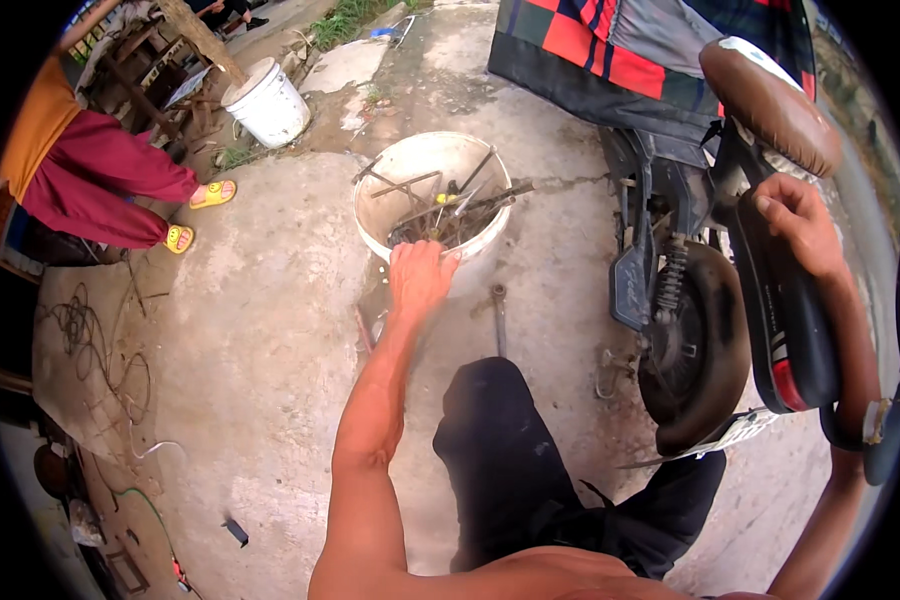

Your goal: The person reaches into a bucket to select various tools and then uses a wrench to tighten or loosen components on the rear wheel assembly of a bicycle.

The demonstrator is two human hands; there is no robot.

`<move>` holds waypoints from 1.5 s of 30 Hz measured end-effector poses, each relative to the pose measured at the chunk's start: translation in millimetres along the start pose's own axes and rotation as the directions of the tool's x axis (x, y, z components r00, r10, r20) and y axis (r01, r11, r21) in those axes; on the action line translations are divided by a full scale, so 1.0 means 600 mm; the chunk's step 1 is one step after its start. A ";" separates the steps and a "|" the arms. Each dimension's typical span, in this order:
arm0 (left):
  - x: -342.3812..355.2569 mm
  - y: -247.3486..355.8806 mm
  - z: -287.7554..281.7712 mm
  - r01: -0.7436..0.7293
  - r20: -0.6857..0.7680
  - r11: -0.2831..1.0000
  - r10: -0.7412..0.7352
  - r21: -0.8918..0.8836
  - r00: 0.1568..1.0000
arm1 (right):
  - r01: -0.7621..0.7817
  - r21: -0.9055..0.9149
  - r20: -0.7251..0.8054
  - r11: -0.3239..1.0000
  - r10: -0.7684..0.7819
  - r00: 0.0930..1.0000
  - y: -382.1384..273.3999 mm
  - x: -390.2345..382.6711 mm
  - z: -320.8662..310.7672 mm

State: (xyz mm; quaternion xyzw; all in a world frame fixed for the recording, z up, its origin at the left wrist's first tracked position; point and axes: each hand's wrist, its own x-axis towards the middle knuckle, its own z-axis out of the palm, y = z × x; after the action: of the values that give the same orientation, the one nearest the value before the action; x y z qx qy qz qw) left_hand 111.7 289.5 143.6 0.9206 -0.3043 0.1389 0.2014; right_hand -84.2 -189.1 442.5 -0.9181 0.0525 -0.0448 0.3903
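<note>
A round white bucket (368, 222) stands on the concrete in front of me, holding metal rods, tools and scrap pieces (460, 210). My left hand (422, 275) is closed over its near rim, fingers curled to the inside. To the right is a parked scooter (685, 330) with its dirty rear wheel and shock spring facing me. My right hand (798, 222) lies with bent fingers against the top of the scooter's black tail piece (785, 300), which carries a red light. Just above that hand is a brown seat (775, 105).
A wrench (499, 318) lies between the bucket and my knee. Plaid cloth (660, 45) drapes over the scooter. A person in dark red trousers (110, 180) stands at the left. Behind are a second white bucket (270, 108) and a wooden post. Loose wire (95, 330) lies at left.
</note>
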 end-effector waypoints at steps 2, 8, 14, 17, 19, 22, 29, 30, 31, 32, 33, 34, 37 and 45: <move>-0.029 0.018 0.005 0.010 -0.174 1.000 -0.013 -0.020 0.985 | -0.021 0.007 0.019 1.000 0.021 1.000 -0.007 -0.007 -0.021; -0.132 0.073 0.003 0.035 -0.162 0.998 -0.044 -0.057 0.986 | -0.112 0.080 -0.165 0.991 0.124 0.978 0.024 -0.040 -0.099; -0.204 0.065 0.000 0.071 -0.174 0.994 -0.085 -0.081 0.981 | -0.104 0.131 -0.446 0.986 0.152 0.882 0.151 -0.140 -0.177; -0.199 0.085 0.016 0.051 -0.159 0.990 -0.071 -0.128 0.985 | -0.065 0.355 -0.642 0.933 0.293 0.709 0.325 -0.351 -0.314; -0.221 0.080 0.014 0.082 -0.144 0.992 -0.095 -0.095 0.985 | -0.054 0.538 -0.692 0.841 0.478 0.541 0.352 -0.465 -0.194; -0.242 0.079 0.013 0.102 -0.117 0.992 -0.110 -0.078 0.987 | -0.252 0.689 -0.581 0.679 0.726 0.368 0.291 -0.593 0.064; -0.252 0.111 0.015 0.060 -0.058 0.993 -0.066 -0.097 0.996 | -0.361 0.806 -0.039 0.469 0.651 0.758 0.086 -0.488 0.458; -0.256 0.110 0.012 0.056 -0.055 0.994 -0.061 -0.093 0.997 | -0.353 0.756 -0.007 0.551 0.545 0.838 0.056 -0.431 0.447; -0.258 0.112 0.012 0.037 -0.071 0.995 -0.044 -0.090 0.997 | -0.298 0.721 -0.025 0.625 0.453 0.891 0.038 -0.380 0.434; -0.259 0.112 0.010 0.021 -0.086 0.996 -0.028 -0.084 0.996 | -0.235 0.684 -0.036 0.690 0.354 0.935 0.023 -0.331 0.424; -0.260 0.113 0.008 0.018 -0.088 0.996 -0.025 -0.083 0.996 | -0.207 0.691 -0.023 0.693 0.307 0.951 0.004 -0.284 0.416; -0.263 0.111 0.005 0.029 -0.049 0.996 -0.033 -0.082 0.998 | -0.179 0.699 -0.009 0.692 0.259 0.966 -0.013 -0.239 0.414; -0.260 0.110 0.002 0.026 -0.009 0.996 -0.027 -0.082 1.000 | -0.090 0.520 -0.058 0.849 0.141 0.988 -0.042 -0.108 0.435; -0.288 0.103 0.000 0.054 0.104 0.998 -0.050 -0.036 0.993 | -0.114 0.033 -0.232 0.993 0.118 0.965 -0.042 0.128 0.590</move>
State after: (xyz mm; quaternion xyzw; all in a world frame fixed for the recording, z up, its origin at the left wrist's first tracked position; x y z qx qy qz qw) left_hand -60.7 331.2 95.7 0.9300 -0.2929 0.0801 0.2070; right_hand 37.2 70.1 219.0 -0.8979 0.1513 -0.1301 0.3925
